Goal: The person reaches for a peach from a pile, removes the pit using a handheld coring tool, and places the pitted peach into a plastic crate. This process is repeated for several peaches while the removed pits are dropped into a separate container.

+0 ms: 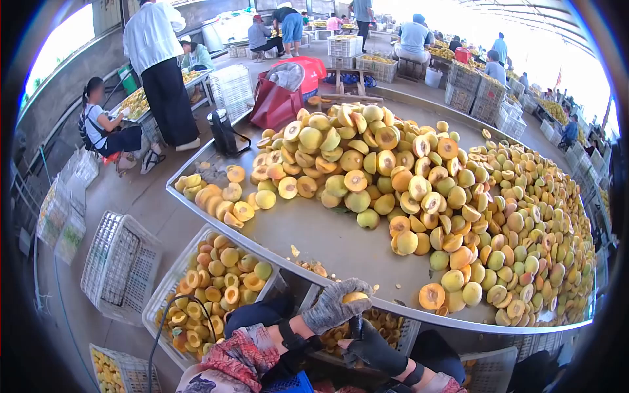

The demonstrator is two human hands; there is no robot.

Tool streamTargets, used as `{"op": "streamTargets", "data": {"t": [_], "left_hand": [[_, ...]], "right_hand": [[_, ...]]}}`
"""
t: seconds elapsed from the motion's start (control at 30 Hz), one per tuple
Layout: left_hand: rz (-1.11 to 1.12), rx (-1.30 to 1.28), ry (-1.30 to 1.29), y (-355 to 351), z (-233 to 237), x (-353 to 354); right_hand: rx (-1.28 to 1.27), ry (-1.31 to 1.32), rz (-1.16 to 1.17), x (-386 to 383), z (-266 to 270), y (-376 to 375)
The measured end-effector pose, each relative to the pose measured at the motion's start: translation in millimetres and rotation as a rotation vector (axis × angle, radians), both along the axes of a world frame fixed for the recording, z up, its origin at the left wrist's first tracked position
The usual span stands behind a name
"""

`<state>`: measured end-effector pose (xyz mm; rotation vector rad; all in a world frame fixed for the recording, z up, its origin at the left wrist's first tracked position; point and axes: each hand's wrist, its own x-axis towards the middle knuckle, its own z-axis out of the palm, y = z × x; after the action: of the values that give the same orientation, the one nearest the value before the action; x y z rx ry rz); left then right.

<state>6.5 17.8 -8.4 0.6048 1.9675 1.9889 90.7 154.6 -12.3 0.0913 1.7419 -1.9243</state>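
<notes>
My left hand (331,308), in a grey knitted glove, is closed around a peach half (355,297) above the near edge of the metal table (314,232). Just below it and to the right is my right hand (375,347), in a dark glove with bare fingertips. Its fingers are curled; whatever they grip is hidden. The two hands are close together, over a crate of peach halves (380,324). A large heap of peaches (406,173), many cut in half with brown centres showing, covers the table's far and right side.
A white crate of peach halves (216,281) stands left of my lap, with stacked crates (121,262) beyond. A black cup (223,131) and red bag (278,98) sit at the table's far left. A standing person (160,65) and several seated people work farther off.
</notes>
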Motion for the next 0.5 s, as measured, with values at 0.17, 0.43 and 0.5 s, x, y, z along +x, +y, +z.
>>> {"op": "streamTargets", "data": {"t": [0.17,0.43,0.5], "left_hand": [[0.084,0.004,0.339,-3.5,4.4,-0.8],[-0.11,0.015,-0.037,-20.1,3.5,-11.9],[-0.176,0.004,-0.101,-22.9,8.0,-16.2]], "right_hand": [[-0.296,-0.298,0.038,0.5,16.3,3.8],[-0.062,-0.065,0.065,-5.2,13.5,-9.8],[-0.032,-0.165,0.08,-6.7,29.4,-10.5]]}}
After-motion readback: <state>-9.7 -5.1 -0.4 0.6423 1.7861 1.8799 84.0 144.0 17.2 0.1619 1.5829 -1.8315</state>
